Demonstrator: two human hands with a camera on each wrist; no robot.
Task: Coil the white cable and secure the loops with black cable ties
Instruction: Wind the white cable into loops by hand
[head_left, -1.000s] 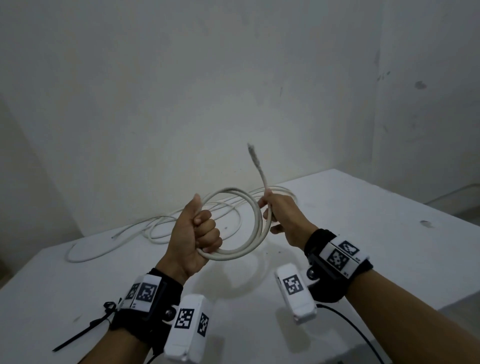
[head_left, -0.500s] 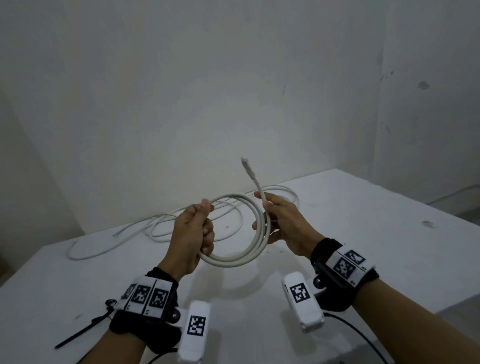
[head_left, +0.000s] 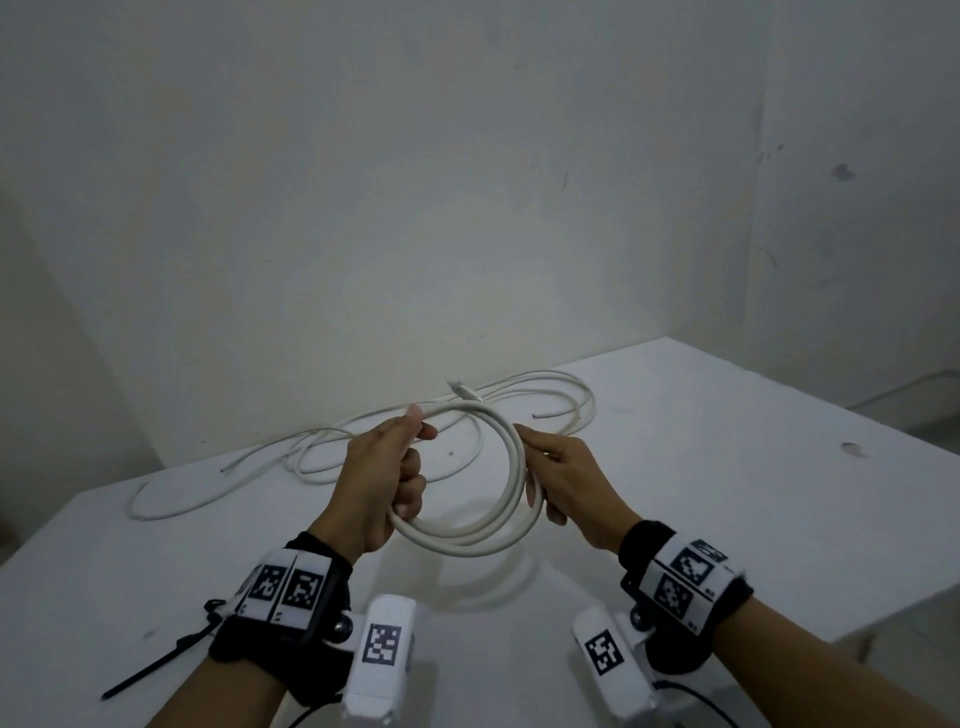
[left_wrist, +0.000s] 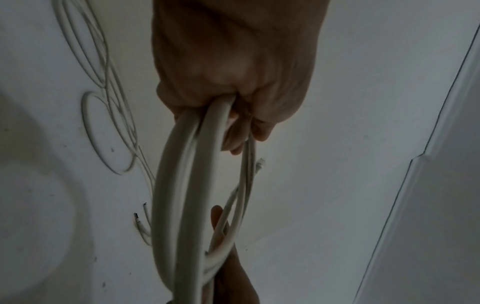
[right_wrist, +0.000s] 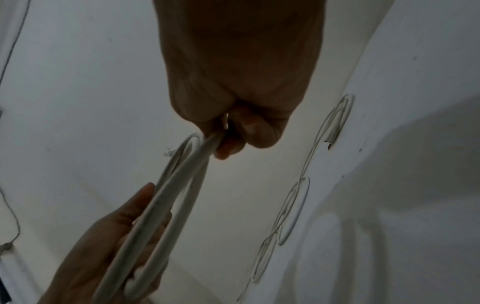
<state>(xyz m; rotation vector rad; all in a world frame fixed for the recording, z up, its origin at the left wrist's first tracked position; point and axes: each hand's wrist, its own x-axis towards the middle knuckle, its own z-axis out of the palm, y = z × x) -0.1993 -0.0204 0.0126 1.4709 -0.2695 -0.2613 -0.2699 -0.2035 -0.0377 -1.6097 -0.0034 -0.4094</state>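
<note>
White cable (head_left: 511, 470): light, springy, semi-stiff; coil held above the table (head_left: 727, 467)

Black cable tie (head_left: 156, 670) lies nearest, beside the left wrist. The left hand (head_left: 384, 483) clenches the gathered loops; the right hand (head_left: 566, 478) pinches the coil's opposite side. Loops likely spring apart, so grip where strands bunch. Uncoiled slack trails beyond on the table

left hand (head_left: 382, 480): fingers curled, gripping; right hand (head_left: 566, 480): fingers pinching; both raised, facing
</note>
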